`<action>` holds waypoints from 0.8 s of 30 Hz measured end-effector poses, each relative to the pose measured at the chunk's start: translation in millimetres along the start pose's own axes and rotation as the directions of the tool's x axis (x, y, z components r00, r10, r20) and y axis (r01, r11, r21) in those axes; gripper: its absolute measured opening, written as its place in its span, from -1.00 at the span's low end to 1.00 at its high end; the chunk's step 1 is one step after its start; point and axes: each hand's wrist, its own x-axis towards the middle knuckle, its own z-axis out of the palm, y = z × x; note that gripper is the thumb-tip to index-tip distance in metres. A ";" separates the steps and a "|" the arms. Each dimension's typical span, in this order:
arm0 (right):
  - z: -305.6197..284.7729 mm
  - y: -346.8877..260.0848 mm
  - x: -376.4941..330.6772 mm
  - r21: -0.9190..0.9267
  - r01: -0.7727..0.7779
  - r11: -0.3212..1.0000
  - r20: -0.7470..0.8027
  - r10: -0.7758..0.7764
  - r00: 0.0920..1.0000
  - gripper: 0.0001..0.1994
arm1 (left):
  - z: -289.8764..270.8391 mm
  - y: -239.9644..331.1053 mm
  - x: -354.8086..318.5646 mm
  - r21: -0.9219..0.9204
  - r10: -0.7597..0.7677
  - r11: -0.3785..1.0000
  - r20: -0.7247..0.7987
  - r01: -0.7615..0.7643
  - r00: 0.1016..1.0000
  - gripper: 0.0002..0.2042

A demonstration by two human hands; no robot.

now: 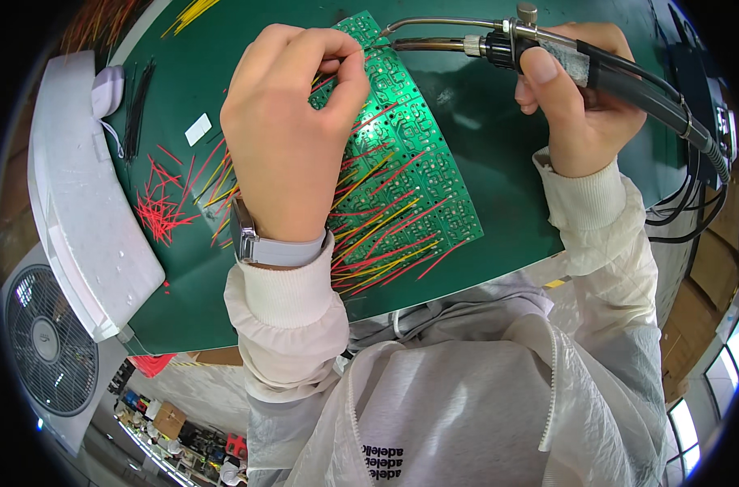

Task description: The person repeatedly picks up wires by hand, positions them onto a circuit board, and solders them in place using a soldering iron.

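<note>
**Green circuit board (430, 138) under a soldering iron (495, 49)**

A dark green table (519, 162) fills most of the frame. The board slants across it from top centre to centre right. The iron crosses the upper right, its tip near the board's upper end; contact cannot be told. The left hand (284, 122), top centre, has thumb and forefinger pinched together, anything between them hidden. The right hand (584, 105), upper right, is closed around the iron. Red and yellow wires (378, 225) fan over the board's lower half; cut red wires (158, 209) lie centre left.
</note>
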 end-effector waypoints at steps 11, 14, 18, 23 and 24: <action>0.4 -1.5 0.4 -0.024 -0.007 1.000 -0.009 0.007 1.000 -0.81 | 1.9 0.3 0.9 0.020 0.017 1.000 0.003 -0.018 1.000 -0.93; -0.6 0.3 0.0 -0.018 0.002 1.000 0.001 -0.002 1.000 -0.80 | 2.3 -1.2 0.0 0.031 0.025 0.999 0.000 -0.025 1.000 -0.93; -4.3 3.8 0.5 -0.021 0.032 0.999 0.001 -0.032 0.999 -0.78 | 7.1 -1.2 -0.4 0.003 0.026 1.000 -0.008 -0.026 1.000 -0.93; -2.7 6.7 4.1 -0.009 0.148 0.989 0.054 -0.147 0.988 -0.77 | 5.3 -1.4 -0.7 -0.008 0.015 1.000 -0.020 -0.015 1.000 -0.94; -3.6 4.3 4.5 -0.015 0.147 0.989 0.054 -0.146 0.988 -0.77 | 6.3 1.4 0.1 -0.014 0.015 1.000 -0.020 -0.015 1.000 -0.94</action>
